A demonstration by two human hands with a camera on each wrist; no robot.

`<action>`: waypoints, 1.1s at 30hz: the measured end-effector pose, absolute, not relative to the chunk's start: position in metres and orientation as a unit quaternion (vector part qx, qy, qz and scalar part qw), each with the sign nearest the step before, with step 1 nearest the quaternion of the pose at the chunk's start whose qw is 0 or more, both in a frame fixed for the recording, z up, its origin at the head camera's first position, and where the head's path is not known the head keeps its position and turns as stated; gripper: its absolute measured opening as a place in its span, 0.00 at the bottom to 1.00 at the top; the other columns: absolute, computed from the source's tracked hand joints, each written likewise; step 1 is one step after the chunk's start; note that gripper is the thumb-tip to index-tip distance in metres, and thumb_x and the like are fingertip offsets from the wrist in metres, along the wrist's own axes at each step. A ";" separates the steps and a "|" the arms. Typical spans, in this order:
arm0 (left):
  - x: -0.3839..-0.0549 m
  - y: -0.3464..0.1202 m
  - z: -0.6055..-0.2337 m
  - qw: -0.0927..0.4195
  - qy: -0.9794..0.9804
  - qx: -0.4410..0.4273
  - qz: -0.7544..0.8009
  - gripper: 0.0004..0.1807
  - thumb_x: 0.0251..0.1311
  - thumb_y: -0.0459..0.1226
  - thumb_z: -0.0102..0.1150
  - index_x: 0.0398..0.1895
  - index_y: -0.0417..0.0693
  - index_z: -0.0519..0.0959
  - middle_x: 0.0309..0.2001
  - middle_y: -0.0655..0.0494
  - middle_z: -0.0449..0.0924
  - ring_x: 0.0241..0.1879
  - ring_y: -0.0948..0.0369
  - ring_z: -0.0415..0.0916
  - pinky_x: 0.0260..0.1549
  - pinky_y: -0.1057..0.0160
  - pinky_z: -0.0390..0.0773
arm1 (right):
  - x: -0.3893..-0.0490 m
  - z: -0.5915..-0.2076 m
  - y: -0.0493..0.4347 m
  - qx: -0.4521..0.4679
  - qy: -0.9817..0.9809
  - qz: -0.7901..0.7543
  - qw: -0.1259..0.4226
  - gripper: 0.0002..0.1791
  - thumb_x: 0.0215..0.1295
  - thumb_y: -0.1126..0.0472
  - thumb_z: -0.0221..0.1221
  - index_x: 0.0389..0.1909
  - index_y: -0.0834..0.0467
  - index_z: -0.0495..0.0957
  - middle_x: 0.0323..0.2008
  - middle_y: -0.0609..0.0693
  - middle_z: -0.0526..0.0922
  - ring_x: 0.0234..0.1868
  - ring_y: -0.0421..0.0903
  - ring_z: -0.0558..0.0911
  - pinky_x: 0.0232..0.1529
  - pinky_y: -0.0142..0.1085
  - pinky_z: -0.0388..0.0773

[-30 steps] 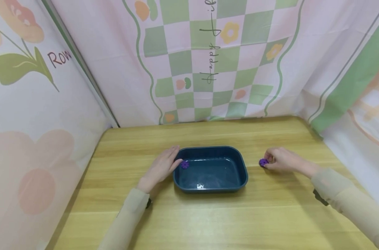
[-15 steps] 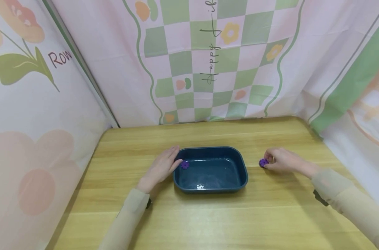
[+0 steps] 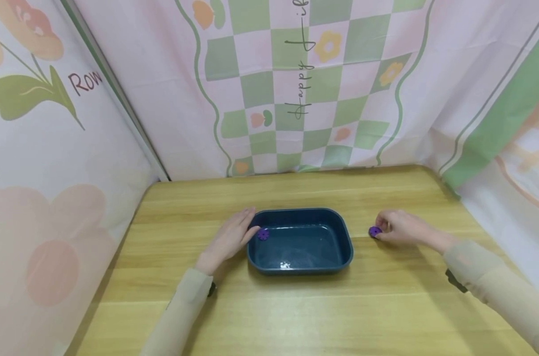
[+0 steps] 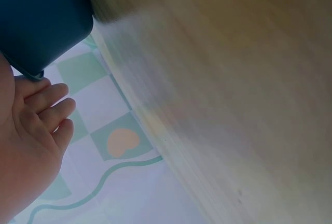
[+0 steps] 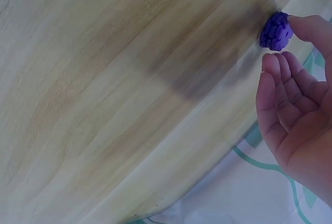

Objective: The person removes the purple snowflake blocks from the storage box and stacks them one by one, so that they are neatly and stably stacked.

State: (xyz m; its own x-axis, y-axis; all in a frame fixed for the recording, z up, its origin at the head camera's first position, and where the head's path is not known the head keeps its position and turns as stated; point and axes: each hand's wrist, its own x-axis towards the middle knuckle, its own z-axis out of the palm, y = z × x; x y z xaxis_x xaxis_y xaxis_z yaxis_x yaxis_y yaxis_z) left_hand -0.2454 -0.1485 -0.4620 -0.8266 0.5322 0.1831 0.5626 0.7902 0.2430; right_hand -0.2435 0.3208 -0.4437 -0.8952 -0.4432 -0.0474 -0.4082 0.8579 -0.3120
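My right hand (image 3: 400,227) holds a small stack of purple notched discs (image 3: 374,232) to the right of a dark blue tub (image 3: 300,271). In the right wrist view, the layered purple discs (image 5: 276,31) sit at the tips of the thumb and fingers, close over the tabletop. My left hand (image 3: 229,236) rests against the tub's left side with its fingers fairly straight and its thumb across the rim. Inside the tub, near the left wall, lies another purple notched piece (image 3: 263,234). The left wrist view shows the fingers (image 4: 49,97) beside the tub's outer wall (image 4: 46,16).
The tub stands near the middle of a light wooden table (image 3: 296,316). Patterned cloth (image 3: 291,89) hangs behind the table's far edge, and more cloth closes off the left and right sides.
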 end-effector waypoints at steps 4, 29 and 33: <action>-0.245 -0.149 -0.461 0.060 -0.943 -0.292 -0.146 0.33 0.77 0.50 0.41 0.74 0.36 0.61 0.73 0.39 0.63 0.74 0.44 0.61 0.74 0.46 0.63 | -0.245 -0.442 0.322 -0.226 0.962 -0.146 0.054 0.12 0.54 0.57 0.71 0.34 0.58 0.80 0.29 0.45 0.82 0.29 0.36 0.77 0.30 0.29 0.77; -0.246 -0.150 -0.462 0.068 -0.943 -0.298 -0.134 0.32 0.76 0.50 0.42 0.73 0.36 0.62 0.73 0.40 0.64 0.74 0.46 0.62 0.74 0.47 0.64 | -0.270 -0.386 0.281 -0.299 0.947 -0.118 0.009 0.11 0.55 0.60 0.69 0.36 0.59 0.80 0.31 0.49 0.82 0.29 0.39 0.77 0.28 0.29 0.75; -0.246 -0.149 -0.463 0.068 -0.943 -0.298 -0.131 0.33 0.76 0.50 0.42 0.73 0.36 0.62 0.73 0.40 0.64 0.74 0.46 0.61 0.75 0.48 0.63 | -0.273 -0.377 0.266 -0.321 0.940 -0.116 0.007 0.10 0.56 0.61 0.68 0.36 0.59 0.80 0.31 0.50 0.82 0.28 0.38 0.75 0.27 0.28 0.74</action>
State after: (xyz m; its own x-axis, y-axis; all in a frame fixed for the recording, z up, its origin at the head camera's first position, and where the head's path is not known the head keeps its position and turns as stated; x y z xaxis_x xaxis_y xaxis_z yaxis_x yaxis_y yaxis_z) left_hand -0.2463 -0.1495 -0.4630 -0.8133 0.5441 0.2060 0.5797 0.7882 0.2068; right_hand -0.2727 0.2658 -0.3769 -0.7943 -0.6044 0.0621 -0.6013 0.7673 -0.2229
